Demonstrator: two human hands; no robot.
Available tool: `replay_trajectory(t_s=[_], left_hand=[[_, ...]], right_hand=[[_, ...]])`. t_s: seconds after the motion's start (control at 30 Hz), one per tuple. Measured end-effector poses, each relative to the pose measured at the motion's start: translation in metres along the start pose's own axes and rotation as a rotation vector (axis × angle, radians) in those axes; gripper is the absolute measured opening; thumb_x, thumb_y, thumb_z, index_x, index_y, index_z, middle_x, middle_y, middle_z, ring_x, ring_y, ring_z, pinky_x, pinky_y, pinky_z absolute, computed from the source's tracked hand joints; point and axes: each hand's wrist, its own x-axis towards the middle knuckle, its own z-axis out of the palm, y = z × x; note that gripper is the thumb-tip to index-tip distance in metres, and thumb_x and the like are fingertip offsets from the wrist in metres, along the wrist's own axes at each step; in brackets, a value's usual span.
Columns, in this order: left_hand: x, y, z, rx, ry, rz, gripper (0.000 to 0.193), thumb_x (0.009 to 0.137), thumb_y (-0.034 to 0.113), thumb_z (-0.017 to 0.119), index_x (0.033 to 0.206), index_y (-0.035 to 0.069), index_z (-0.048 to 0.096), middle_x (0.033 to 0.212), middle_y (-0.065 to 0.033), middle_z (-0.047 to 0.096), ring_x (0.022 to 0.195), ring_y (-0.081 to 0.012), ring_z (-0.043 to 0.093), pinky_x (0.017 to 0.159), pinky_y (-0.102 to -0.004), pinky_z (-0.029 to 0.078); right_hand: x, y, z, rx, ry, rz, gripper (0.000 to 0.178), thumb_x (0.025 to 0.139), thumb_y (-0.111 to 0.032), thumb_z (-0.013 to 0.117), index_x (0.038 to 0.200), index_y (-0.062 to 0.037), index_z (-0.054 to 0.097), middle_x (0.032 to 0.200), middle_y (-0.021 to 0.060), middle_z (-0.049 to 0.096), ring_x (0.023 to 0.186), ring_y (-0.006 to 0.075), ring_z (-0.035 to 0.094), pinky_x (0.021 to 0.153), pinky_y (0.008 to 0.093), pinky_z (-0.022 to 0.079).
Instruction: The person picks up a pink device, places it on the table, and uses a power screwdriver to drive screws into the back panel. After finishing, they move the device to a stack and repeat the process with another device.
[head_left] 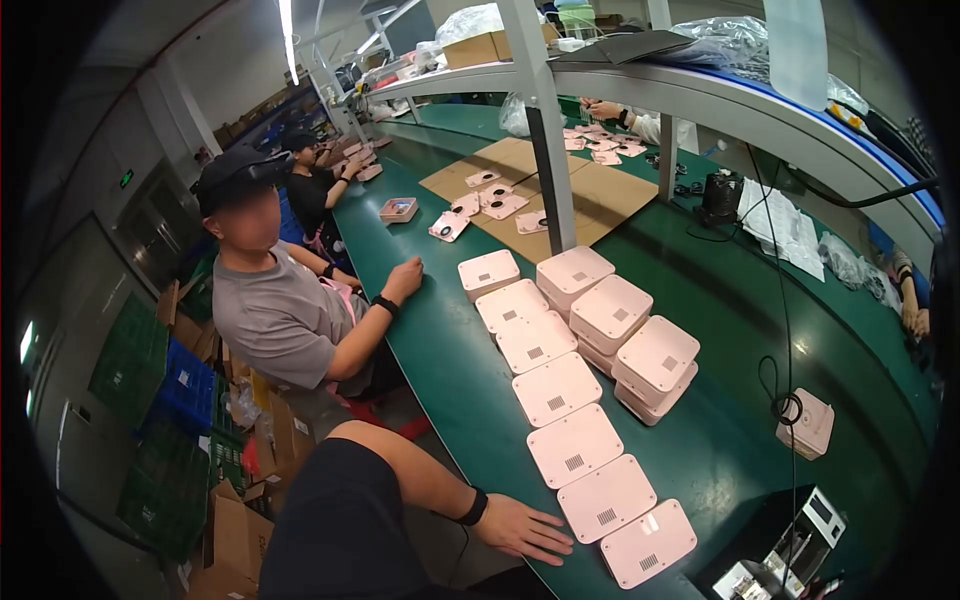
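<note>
My left hand [525, 530] lies flat at the near edge of a green table, palm down with its fingers spread. It holds nothing. Just beyond its fingertips is a row of pink rounded-square plastic cases [606, 499], each with a small slotted grille and holes near its corners. The nearest pink case [648, 543] has a pale sticker or shiny patch on top. Beside the row, more pink cases [657, 353] are stacked. A dark band circles my left wrist. My right hand is out of view.
A co-worker in grey [285, 290] sits at the left edge; another sits farther along. A metal post [545, 130] rises from the green table [450, 350]. Cardboard [610, 195] carries pink parts. A cable hangs over a lone pink case [806, 425] at right, near a black-and-silver device [780, 550].
</note>
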Motion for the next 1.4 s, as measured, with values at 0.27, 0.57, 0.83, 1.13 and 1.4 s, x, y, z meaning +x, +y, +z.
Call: replay_trajectory(t_s=[0.27,0.57,0.83,1.13,1.4], left_hand=[[-0.001,-0.001,0.003,0.002,0.030,0.030,0.060,0.100,0.021,0.044,0.155,0.004,0.025,0.161,-0.0165,0.025,0.150,-0.0303,0.023,0.122,-0.0475,0.017],[-0.002,-0.003,-0.004,-0.072,0.010,0.031,0.060,0.102,0.021,0.043,0.155,0.004,0.023,0.161,-0.0163,0.023,0.149,-0.0302,0.024,0.122,-0.0469,0.018],[-0.004,0.004,-0.001,-0.014,-0.038,-0.015,0.062,0.099,0.026,0.049,0.154,0.007,0.028,0.159,-0.0148,0.028,0.148,-0.0290,0.027,0.121,-0.0457,0.022],[0.007,-0.002,-0.002,0.085,-0.108,-0.031,0.060,0.094,0.031,0.057,0.149,0.014,0.042,0.155,-0.0114,0.038,0.144,-0.0282,0.035,0.117,-0.0451,0.029],[0.013,0.013,-0.007,0.182,-0.286,-0.165,0.061,0.088,0.036,0.064,0.144,0.017,0.048,0.150,-0.0085,0.045,0.140,-0.0261,0.040,0.113,-0.0431,0.034]], right_hand=[[-0.006,0.008,0.037,-0.215,0.159,-0.115,0.049,0.094,-0.054,0.057,0.105,-0.0063,0.057,0.089,0.0044,0.057,0.088,0.0197,0.053,0.086,0.0352,0.044],[-0.001,0.007,0.036,-0.098,0.185,-0.009,0.046,0.096,-0.048,0.055,0.110,-0.0049,0.057,0.096,0.0056,0.057,0.092,0.0199,0.053,0.089,0.0353,0.044],[0.002,0.009,0.006,0.075,-0.164,0.062,0.042,0.096,-0.037,0.062,0.118,-0.0017,0.058,0.106,0.0091,0.063,0.102,0.0232,0.059,0.098,0.0397,0.046],[-0.016,0.022,0.039,0.161,0.118,-0.001,0.023,0.101,-0.032,0.057,0.098,-0.0093,0.056,0.074,-0.0017,0.043,0.066,0.0095,0.042,0.064,0.0258,0.038],[-0.024,0.008,0.058,0.169,0.128,0.010,0.022,0.096,-0.028,0.065,0.098,-0.0076,0.056,0.078,0.0022,0.054,0.071,0.0150,0.053,0.068,0.0301,0.045]])
